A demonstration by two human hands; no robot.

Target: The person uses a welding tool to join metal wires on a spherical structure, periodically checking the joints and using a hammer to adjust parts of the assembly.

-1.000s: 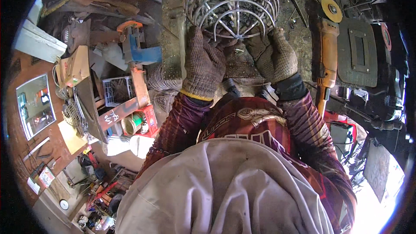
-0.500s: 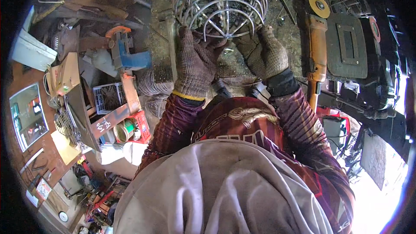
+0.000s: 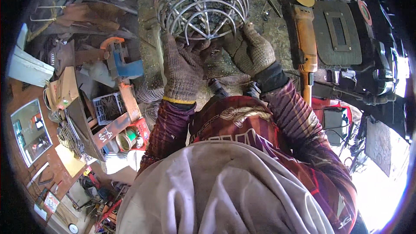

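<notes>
A round metal wire cage, built of curved rings and ribs meeting at a hub, rests on the workbench at the top of the view. My left hand, in a grey-brown knitted glove with a yellow cuff, closes on the cage's near left rim. On the near right rim, my right hand in a dotted knit glove has its thumb up against the wire and its fingers curled beneath. Some fingertips of both hands are hidden under the cage.
An orange angle grinder with a yellow disc lies to the right, beside a dark welding shield. A blue and orange clamp stands left of the bench. Farther left are a white crate and a red box.
The whole view has shifted, so the bench and tools sit farther left. The cage has also turned slightly, its hub moving left relative to the bench. Both hands keep their grip.
</notes>
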